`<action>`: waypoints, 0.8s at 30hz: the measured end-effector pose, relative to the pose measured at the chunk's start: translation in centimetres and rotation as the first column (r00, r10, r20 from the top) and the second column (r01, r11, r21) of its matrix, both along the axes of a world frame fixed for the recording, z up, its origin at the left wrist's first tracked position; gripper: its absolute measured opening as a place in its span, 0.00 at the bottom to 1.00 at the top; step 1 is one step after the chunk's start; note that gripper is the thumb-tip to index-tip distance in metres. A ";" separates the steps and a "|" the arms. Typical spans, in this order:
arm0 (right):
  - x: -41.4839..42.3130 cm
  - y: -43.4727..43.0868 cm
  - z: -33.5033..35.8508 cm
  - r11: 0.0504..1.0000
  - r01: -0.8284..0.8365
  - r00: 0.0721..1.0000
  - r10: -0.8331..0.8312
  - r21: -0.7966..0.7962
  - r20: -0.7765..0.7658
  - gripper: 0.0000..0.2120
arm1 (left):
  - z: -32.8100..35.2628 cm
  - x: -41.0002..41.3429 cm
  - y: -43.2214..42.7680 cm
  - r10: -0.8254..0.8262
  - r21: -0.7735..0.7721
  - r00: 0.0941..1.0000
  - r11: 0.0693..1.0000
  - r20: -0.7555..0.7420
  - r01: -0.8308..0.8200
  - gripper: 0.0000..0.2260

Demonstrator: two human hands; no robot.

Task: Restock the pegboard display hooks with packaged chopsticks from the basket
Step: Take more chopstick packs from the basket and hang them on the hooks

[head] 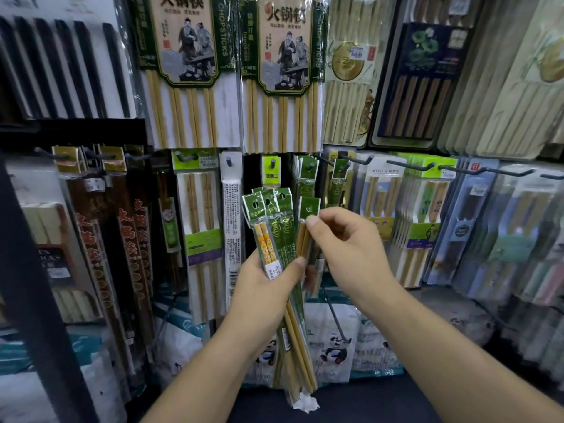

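Our left hand [265,285] grips the bundle [282,230]; our right hand [345,239] pinches 1 pack [309,206] near its header. We should line its hole squarely with the hook [312,167] before sliding.

Dark pegboard hooks [406,165] carry rows of hanging chopstick packs [201,215].

dim, cool, even light; brightest on upper packs [183,56]. deep shadow along left post [39,300] and bottom. faint sheen on plastic. soft blur overall, held packs [283,233] sharpest. wide-angle bowing, smear toward edges.
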State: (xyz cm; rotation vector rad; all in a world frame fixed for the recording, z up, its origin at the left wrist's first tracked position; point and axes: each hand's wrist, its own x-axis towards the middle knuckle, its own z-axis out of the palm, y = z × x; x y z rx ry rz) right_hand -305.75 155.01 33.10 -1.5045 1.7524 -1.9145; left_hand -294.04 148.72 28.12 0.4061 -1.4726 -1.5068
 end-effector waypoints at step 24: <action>-4.4 -1.7 4.6 0.966 0.255 0.959 -0.248 -0.035 0.141 0.14 | -0.7 0.5 -1.1 -0.002 0.053 0.997 0.999 0.073 -0.002 0.08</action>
